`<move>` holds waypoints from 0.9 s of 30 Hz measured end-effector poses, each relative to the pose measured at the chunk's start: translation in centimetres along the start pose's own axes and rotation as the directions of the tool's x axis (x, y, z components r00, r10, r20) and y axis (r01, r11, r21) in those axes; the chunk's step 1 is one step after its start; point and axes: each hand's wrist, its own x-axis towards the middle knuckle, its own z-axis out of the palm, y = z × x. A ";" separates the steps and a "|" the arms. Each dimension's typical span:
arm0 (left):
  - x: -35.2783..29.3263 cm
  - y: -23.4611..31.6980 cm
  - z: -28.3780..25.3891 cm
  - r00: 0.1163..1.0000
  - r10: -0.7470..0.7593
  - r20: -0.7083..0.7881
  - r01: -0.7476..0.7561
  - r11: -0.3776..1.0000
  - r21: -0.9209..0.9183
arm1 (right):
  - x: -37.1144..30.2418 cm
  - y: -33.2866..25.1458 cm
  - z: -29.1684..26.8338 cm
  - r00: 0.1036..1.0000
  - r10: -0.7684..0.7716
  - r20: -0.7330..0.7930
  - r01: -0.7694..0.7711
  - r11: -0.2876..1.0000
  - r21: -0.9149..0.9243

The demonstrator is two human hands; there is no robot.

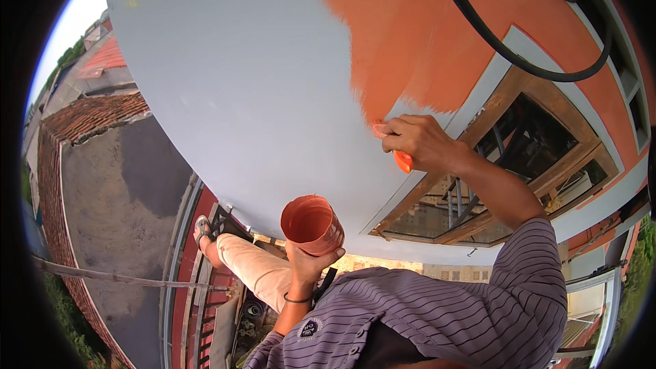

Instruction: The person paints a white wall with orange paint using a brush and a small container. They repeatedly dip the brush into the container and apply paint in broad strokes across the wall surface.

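My right hand (420,140) is closed around a paintbrush with an orange handle (403,161). Its bristle end touches the wall at the lower edge of the orange paint (410,34). Left of and below that paint, the wall (239,82) is pale grey. Lower down, my left hand (311,263) grips an orange paint-stained tub (313,225) from beneath and holds it tilted, its mouth facing up. How much paint is inside, I cannot make out.
A wood-framed window (506,164) lies just right of my right hand. A black cable (506,51) loops across the upper right. My foot (203,229) rests by a red railing (205,301). Tiled roofs (102,116) lie below on the left.
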 end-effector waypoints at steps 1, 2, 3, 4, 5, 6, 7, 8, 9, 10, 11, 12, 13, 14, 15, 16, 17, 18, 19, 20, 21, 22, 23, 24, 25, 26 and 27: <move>0.2 0.0 -0.1 1.000 0.010 -0.019 -0.010 1.000 0.013 | 0.5 1.5 -2.2 0.996 0.067 -0.061 -0.066 0.998 0.010; 0.4 0.0 -0.3 0.999 0.014 -0.033 -0.013 1.000 0.018 | 1.2 3.2 -4.9 0.973 0.172 -0.155 -0.167 0.985 0.045; 0.5 -0.1 -0.2 0.999 0.019 -0.039 -0.019 1.000 0.003 | 1.9 4.8 -7.9 0.959 0.100 -0.263 -0.124 0.989 -0.076; 0.6 -0.1 -0.2 0.999 0.025 -0.044 -0.025 1.000 -0.014 | 2.8 6.5 -10.8 0.916 0.122 -0.383 -0.194 0.969 -0.155; 0.8 -0.2 -0.1 0.999 0.026 -0.047 -0.028 0.999 -0.033 | 4.0 7.8 -12.9 0.875 -0.128 -0.466 -0.068 0.922 -0.381; 1.0 -0.2 0.1 0.999 0.029 -0.045 -0.030 0.999 -0.030 | 5.0 8.3 -13.8 0.831 -0.218 -0.511 -0.103 0.844 -0.527; 1.0 -0.3 0.1 0.999 0.027 -0.044 -0.029 0.999 -0.028 | 5.5 8.1 -13.4 0.859 -0.300 -0.416 -0.058 0.749 -0.660; 1.0 -0.2 0.2 0.999 0.026 -0.033 -0.027 0.999 -0.019 | 5.8 7.2 -12.1 0.898 -0.282 -0.338 -0.072 0.664 -0.745; 0.9 -0.2 0.2 0.999 0.026 -0.018 -0.027 1.000 -0.012 | 5.9 6.0 -9.8 0.949 -0.170 -0.266 -0.116 0.598 -0.793; 0.9 -0.2 0.1 0.999 0.036 0.007 -0.036 0.999 -0.001 | 5.4 4.3 -6.4 0.941 -0.248 -0.230 0.008 0.696 -0.718; 0.7 -0.1 0.1 1.000 0.027 0.015 -0.027 1.000 -0.003 | 4.3 2.1 -2.8 0.953 -0.226 -0.201 0.067 0.806 -0.589; 0.7 -0.1 0.0 0.999 0.039 0.014 -0.039 0.999 0.001 | 2.8 0.1 0.3 0.974 -0.219 -0.065 0.177 0.904 -0.389; 0.4 0.0 -0.1 1.000 0.022 0.007 -0.022 1.000 -0.005 | 1.8 -0.9 2.2 0.967 -0.125 0.222 0.169 0.966 -0.193; 0.2 0.1 -0.2 1.000 0.017 0.008 -0.017 1.000 -0.009 | 0.9 -0.8 2.8 0.987 -0.103 0.121 0.119 0.984 -0.130; 0.1 0.1 -0.2 0.999 0.034 -0.033 -0.034 0.999 -0.017 | 0.3 -0.3 2.4 0.996 -0.058 0.064 0.063 0.996 -0.070; 0.1 0.1 -0.3 0.998 0.033 -0.047 -0.033 0.999 0.004 | -0.2 0.6 1.3 0.997 0.053 0.063 -0.052 0.998 -0.029; 0.1 0.1 -0.4 0.998 0.027 -0.049 -0.026 0.999 0.036 | -0.4 1.9 -0.7 0.991 0.043 -0.128 -0.047 0.999 -0.024; 0.1 0.0 -0.4 0.998 0.033 -0.049 -0.031 0.998 0.056 | -0.5 3.3 -3.4 0.961 0.139 -0.238 -0.149 0.988 -0.026; 0.1 0.0 -0.4 0.999 0.006 -0.045 -0.005 0.999 0.032 | -0.7 4.4 -5.5 0.919 0.014 -0.393 -0.099 0.975 -0.197; 0.1 -0.1 -0.3 0.999 -0.022 -0.036 0.023 0.999 0.036 | -0.8 5.1 -6.4 0.857 -0.011 -0.514 -0.177 0.932 -0.316; 0.2 -0.2 -0.2 0.999 -0.035 -0.041 0.036 0.999 0.020 | -1.2 5.3 -6.4 0.876 -0.122 -0.467 -0.114 0.888 -0.446; 0.2 -0.2 -0.1 0.998 -0.054 -0.045 0.054 0.999 0.002 | -1.7 5.0 -5.5 0.891 -0.149 -0.430 -0.118 0.836 -0.535; 0.3 -0.3 0.0 0.998 -0.051 -0.034 0.051 0.999 0.011 | -2.4 4.5 -3.8 0.924 -0.089 -0.372 -0.163 0.787 -0.594; 0.3 -0.3 0.2 0.999 -0.031 -0.022 0.032 0.999 0.025 | -3.2 3.6 -0.6 0.935 -0.191 -0.300 -0.063 0.741 -0.669; 0.3 -0.2 0.2 1.000 -0.018 -0.004 0.018 0.999 0.040 | -4.1 2.3 3.1 0.975 -0.163 -0.152 0.006 0.702 -0.712; 0.2 -0.2 0.3 1.000 -0.010 0.002 0.010 0.999 0.047 | -5.3 0.9 6.5 0.971 -0.173 -0.165 0.033 0.780 -0.624; 0.1 -0.1 0.4 1.000 -0.002 0.008 0.002 0.998 0.055 | -6.6 -0.2 9.1 0.979 -0.151 -0.136 0.056 0.845 -0.533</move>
